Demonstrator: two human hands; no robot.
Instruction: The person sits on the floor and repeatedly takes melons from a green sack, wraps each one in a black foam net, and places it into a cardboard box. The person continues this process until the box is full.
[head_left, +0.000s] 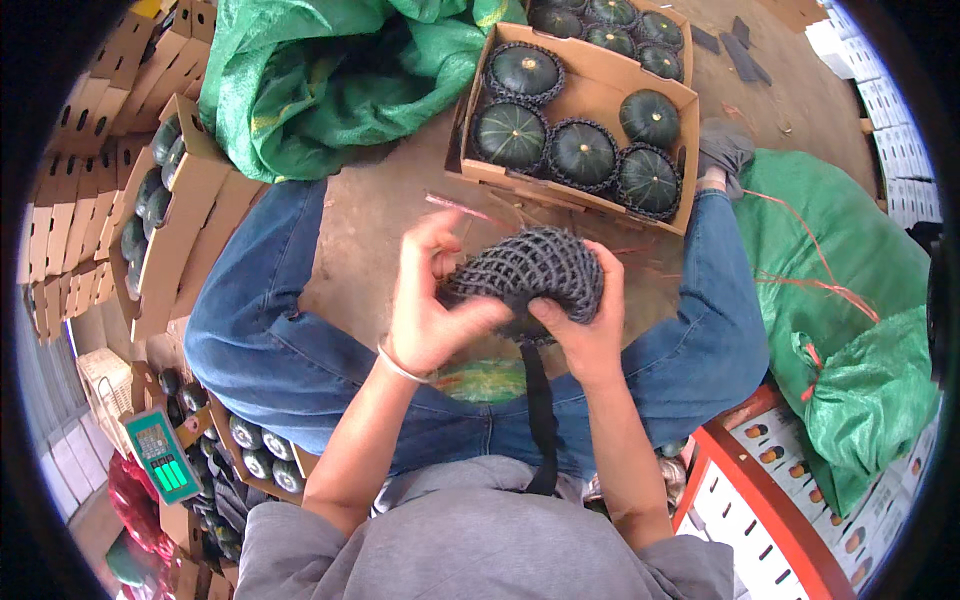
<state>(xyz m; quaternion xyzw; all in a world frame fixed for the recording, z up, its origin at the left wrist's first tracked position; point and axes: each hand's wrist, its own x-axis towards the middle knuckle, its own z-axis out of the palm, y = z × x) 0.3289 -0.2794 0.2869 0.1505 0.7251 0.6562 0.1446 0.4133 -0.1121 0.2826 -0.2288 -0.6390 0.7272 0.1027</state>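
Observation:
Between my hands is a black foam mesh sleeve (536, 266), with a dark rounded thing partly visible at its lower side, probably a squash. My left hand (442, 300) touches its left side, thumb across the lower edge, fingers curled and slightly blurred. My right hand (589, 319) grips its right side, thumb at the lower edge. Beyond them stands a cardboard box (570, 196) of dark green kabocha squashes. Several, such as the near middle squash (583, 153), wear mesh sleeves around their sides; the squash at the right rear (649, 118) shows no sleeve.
A green woven sack (330, 97) lies open at the upper left, and a tied green sack (832, 225) bulges at the right. Another squash box (600, 37) stands behind. Stacked cartons (75, 210) and a scale display (162, 455) are at the left, a red frame (780, 510) lower right.

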